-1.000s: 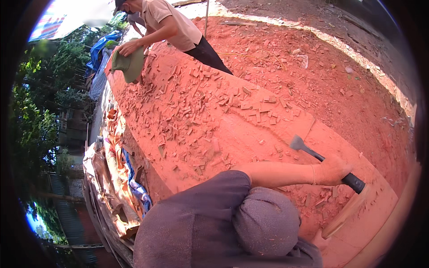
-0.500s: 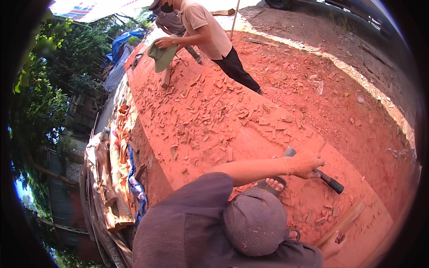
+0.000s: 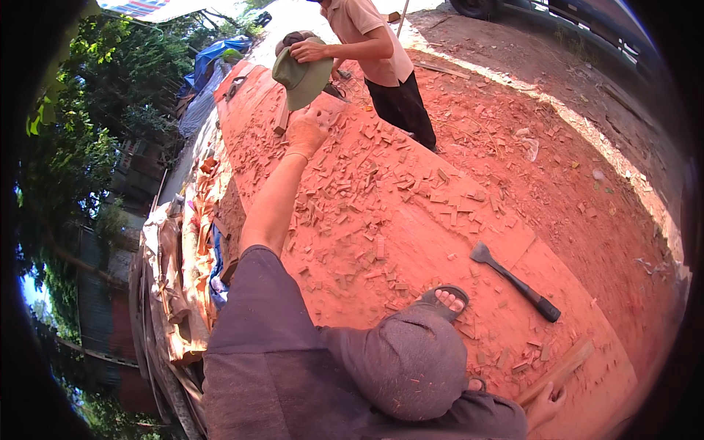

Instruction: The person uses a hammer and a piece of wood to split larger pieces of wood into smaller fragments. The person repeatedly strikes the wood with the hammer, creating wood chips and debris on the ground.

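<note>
My left hand reaches out at the end of my stretched arm, just below a green brimmed hat that a co-worker holds. Its fingers point away and are blurred, so their closure is unclear. A small upright wood block stands beside it. A chisel with a broad flat blade and black handle lies loose on the red wood slab. At the lower right, my right hand is closed at the near end of a thick wooden stick, partly hidden by my dark sleeve.
Wood chips litter the slab. My sandalled foot rests on it beyond my grey-clad knee. A co-worker in a pale pink shirt stands at the far end. Wrapped timber lies along the left; a vehicle wheel shows behind.
My left hand has let go of the chisel, which now lies on the slab, and has swung far out to the left, near the hat. The right hand stays at the wooden stick.
</note>
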A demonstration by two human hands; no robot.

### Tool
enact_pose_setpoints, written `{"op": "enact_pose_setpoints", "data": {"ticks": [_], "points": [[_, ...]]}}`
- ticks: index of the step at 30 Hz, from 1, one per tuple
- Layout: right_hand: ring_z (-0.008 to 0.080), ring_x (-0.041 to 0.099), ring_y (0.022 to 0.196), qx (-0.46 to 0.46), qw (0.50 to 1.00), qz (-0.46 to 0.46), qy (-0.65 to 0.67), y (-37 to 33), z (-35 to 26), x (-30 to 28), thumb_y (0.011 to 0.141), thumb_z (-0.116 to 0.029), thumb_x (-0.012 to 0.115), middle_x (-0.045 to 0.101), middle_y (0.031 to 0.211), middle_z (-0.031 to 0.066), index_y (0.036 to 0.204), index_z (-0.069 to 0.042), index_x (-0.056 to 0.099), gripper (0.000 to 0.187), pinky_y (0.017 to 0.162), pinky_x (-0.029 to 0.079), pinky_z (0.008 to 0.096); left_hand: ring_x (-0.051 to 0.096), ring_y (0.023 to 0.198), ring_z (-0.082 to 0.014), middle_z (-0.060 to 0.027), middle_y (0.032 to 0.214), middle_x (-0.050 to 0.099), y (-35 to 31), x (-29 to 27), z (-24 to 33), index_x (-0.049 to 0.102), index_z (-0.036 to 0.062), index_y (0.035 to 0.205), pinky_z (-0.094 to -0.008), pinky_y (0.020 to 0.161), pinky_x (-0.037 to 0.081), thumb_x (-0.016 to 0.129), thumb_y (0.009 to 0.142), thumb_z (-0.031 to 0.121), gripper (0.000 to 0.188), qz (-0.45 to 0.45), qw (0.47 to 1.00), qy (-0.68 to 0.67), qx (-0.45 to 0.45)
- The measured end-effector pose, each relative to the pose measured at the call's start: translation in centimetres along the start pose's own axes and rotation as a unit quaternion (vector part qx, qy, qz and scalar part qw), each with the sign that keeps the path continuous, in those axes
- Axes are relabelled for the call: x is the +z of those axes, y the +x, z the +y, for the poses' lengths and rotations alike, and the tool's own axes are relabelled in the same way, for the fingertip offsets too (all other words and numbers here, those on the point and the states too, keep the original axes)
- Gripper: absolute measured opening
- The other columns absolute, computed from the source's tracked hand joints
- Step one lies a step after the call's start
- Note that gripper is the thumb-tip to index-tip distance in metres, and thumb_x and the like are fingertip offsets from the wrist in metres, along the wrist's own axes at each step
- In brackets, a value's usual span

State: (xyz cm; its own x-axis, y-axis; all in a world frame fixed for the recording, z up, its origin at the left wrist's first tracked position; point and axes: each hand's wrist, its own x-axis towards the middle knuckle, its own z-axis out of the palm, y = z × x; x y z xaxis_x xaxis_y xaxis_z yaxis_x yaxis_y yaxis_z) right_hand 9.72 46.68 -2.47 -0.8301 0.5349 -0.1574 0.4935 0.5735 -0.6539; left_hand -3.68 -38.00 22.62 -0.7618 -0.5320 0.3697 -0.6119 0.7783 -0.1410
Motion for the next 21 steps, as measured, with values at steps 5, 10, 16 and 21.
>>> {"op": "enact_pose_setpoints", "data": {"ticks": [5,10,16,21], "points": [[0.0303,0.068,0.107,-0.003,0.999,0.035,0.042,-0.2,0.6,-1.3,0.094,-0.028,0.073,0.069,0.121,0.0229,0.134,0.007,0.059,0.055,0.095,0.054,0.0382,0.062,0.123,-0.0396,-0.0242,0.136,0.061,5.4,-3.7,-3.8,0.055,0.0019,0.140,-0.0471,0.106,0.047,0.078,0.079,0.059,0.087,0.137,0.987,-0.045,-0.071],[0.0323,0.066,0.113,0.019,0.999,0.023,-0.037,-1.2,-0.5,-2.8,0.094,-0.031,0.073,0.067,0.125,0.0246,0.135,0.009,0.058,0.059,0.098,0.052,0.0393,0.056,0.132,-0.0364,-0.0288,0.140,0.057,13.4,-8.6,-3.4,0.047,-0.0119,0.143,-0.0418,0.111,0.041,0.073,0.069,0.082,0.122,0.203,0.941,-0.220,-0.159],[0.0344,0.067,0.112,0.063,0.994,0.068,-0.063,-3.9,-5.3,-3.3,0.091,-0.029,0.074,0.067,0.123,0.0290,0.129,0.012,0.060,0.057,0.098,0.051,0.0422,0.067,0.108,-0.0252,-0.0172,0.130,0.066,22.6,-15.5,-0.3,0.054,-0.0138,0.139,-0.0338,0.096,0.051,0.086,0.070,0.064,0.109,0.094,0.904,-0.417,0.014],[0.0358,0.068,0.103,0.021,0.992,0.124,0.007,-5.6,-8.5,-4.7,0.080,-0.026,0.078,0.068,0.112,0.0232,0.119,0.002,0.068,0.049,0.090,0.054,0.0432,0.067,0.105,-0.0201,-0.0118,0.122,0.069,25.5,-15.9,9.9,0.062,-0.0022,0.135,-0.0336,0.094,0.051,0.072,0.089,0.052,0.072,-0.054,0.865,-0.495,0.062]]}}
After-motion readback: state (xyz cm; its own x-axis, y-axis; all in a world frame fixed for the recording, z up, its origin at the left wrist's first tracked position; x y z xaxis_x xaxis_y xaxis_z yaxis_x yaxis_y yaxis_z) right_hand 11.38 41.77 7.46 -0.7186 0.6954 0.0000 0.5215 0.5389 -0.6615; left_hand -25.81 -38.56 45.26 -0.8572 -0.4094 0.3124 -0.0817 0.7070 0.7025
